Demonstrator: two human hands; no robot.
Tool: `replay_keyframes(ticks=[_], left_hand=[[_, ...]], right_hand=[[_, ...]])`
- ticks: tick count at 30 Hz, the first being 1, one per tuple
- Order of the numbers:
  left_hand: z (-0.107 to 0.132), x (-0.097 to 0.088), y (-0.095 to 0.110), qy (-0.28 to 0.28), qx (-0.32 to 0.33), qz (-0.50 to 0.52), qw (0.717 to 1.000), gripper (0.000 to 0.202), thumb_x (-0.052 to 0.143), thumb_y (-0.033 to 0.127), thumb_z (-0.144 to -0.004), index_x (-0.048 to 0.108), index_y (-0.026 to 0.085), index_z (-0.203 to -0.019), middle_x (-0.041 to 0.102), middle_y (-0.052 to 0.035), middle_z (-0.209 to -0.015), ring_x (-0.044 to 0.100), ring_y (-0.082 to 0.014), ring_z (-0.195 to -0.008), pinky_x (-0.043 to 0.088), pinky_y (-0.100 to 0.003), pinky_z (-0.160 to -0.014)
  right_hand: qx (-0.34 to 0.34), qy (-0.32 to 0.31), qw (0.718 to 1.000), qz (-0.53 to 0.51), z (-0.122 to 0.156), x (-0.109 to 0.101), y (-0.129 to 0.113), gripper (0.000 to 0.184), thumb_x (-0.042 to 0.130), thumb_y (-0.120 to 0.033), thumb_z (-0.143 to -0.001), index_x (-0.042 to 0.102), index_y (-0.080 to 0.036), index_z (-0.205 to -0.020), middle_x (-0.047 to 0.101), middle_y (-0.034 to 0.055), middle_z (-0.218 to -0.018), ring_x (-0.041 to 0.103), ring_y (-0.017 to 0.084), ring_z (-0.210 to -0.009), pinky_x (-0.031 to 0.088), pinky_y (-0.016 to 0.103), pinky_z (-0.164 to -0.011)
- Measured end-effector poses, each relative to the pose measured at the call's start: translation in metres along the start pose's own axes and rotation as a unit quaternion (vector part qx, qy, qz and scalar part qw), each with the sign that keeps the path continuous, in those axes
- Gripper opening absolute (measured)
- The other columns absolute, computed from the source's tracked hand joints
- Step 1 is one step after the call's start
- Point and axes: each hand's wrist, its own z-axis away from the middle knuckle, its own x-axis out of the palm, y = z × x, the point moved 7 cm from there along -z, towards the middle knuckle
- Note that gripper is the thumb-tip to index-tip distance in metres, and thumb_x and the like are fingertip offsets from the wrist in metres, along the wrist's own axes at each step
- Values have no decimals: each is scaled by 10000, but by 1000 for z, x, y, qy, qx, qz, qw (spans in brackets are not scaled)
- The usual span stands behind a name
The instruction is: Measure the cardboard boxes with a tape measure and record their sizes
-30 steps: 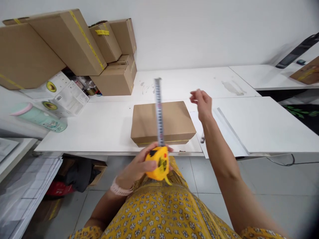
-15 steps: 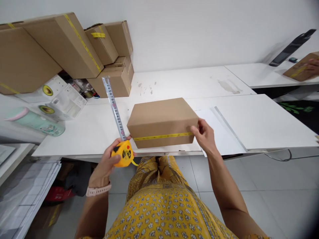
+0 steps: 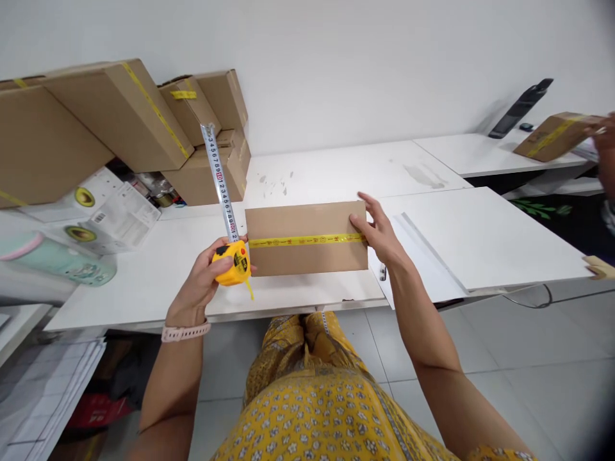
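My left hand point(image 3: 204, 275) is closed around a yellow tape measure point(image 3: 235, 264), its silver blade point(image 3: 221, 189) pulled out and pointing away from me to the upper left. A cardboard box point(image 3: 307, 259) with a strip of yellow printed tape along it is tipped so one long side faces me. At its right end my right hand point(image 3: 377, 234) grips it, thumb on the near face and fingers at the far edge. The fingers of my left hand reach the box's left end; whether they press on it is hard to tell.
Stacked cardboard boxes point(image 3: 129, 115) stand at the left, with white avocado-print boxes point(image 3: 106, 211) and a mint bottle point(image 3: 62, 259) before them. White paper point(image 3: 416, 256) lies right on the white table point(image 3: 485, 237). Far right, another person's hand point(image 3: 606, 134) is at a taped box point(image 3: 552, 137).
The box has been rotated toward me, its taped side now facing up and its top no longer showing. Both hands moved slightly with it; the tape measure stayed in my left hand.
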Motion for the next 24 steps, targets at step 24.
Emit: replay_keyframes(ticks=[24], left_hand=[[37, 124, -79, -212, -164, 123, 955, 494, 854, 430, -738, 608, 176, -1084, 536, -191, -1476, 747, -190, -756, 585, -308, -671]], right_hand=[[-248, 12, 893, 376, -48, 51, -63, 526, 247, -152, -978, 523, -233, -1418, 681, 129, -1124, 549, 311, -1026, 377, 449, -920]])
